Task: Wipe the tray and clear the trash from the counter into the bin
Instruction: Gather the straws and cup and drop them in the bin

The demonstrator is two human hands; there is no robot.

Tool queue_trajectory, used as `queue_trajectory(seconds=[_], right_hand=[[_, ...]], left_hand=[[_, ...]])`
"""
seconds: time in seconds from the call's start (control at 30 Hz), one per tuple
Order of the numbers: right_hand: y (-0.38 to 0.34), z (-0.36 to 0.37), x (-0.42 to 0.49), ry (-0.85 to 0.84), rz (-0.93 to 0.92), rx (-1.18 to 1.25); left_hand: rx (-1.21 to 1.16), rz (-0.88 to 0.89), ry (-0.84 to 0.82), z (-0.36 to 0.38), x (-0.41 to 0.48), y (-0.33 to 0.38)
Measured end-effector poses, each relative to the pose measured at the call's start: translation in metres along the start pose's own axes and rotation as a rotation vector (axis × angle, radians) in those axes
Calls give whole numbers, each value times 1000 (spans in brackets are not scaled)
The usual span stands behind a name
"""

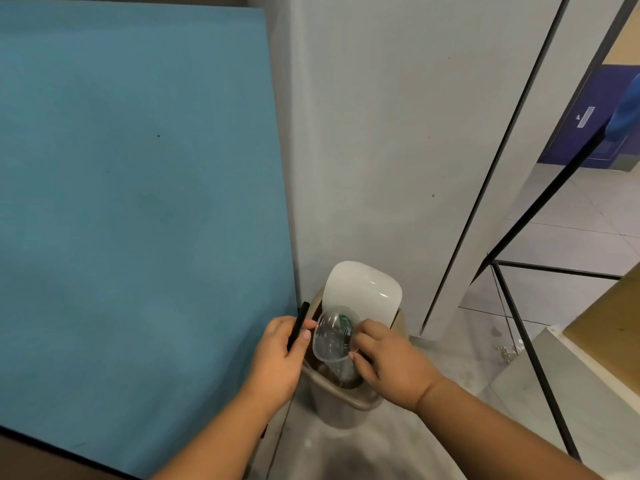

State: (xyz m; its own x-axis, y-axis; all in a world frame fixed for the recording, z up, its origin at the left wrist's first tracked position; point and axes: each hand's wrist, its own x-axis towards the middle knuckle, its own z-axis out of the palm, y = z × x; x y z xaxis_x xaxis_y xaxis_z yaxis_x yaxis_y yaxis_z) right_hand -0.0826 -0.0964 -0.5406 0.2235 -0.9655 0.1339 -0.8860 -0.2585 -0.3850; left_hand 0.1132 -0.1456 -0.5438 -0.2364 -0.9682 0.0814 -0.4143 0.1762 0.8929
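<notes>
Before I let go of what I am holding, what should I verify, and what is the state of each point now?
1. Lid raised off the bin: ok.
2. Clear cup above the bin opening: ok, the right hand grips it there.
3. Black straw above the opening: not ok, the left hand holds it at the bin's left edge.
4. Room left inside the bin: cannot tell, the inside is dark.
5. Cup empty of liquid: cannot tell.
6. Tray wiped: cannot tell, no tray is in view.
</notes>
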Motion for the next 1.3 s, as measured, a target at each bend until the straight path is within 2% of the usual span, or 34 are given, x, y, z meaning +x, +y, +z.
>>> queue_trajectory(seconds=[0.27,0.57,0.73,0.83,0.93,1.03,1.13,1.3], right_hand=[[5,18,15,-331,152,-318],[-5,31,8,-535,0,-503],[-14,40,2,-508,-31,-536],[-14,43,-4,-470,-41,-585],[-9,43,-7,-462,-25,-547],[-4,38,-9,-486,-41,-535],[0,35,-12,-516,-68,-546],[12,35,-18,-511,-115,-551]], left_hand=[[-38,-82,20,-5,-5,-6],[23,-112,0,-6,-7,-11],[-1,-78,54,-7,-8,-6],[-98,-50,126,-7,-5,-3],[-154,-50,101,-6,-1,5],[-40,-2,46,0,2,10],[139,29,-76,8,2,6],[332,6,-160,18,-3,-6]])
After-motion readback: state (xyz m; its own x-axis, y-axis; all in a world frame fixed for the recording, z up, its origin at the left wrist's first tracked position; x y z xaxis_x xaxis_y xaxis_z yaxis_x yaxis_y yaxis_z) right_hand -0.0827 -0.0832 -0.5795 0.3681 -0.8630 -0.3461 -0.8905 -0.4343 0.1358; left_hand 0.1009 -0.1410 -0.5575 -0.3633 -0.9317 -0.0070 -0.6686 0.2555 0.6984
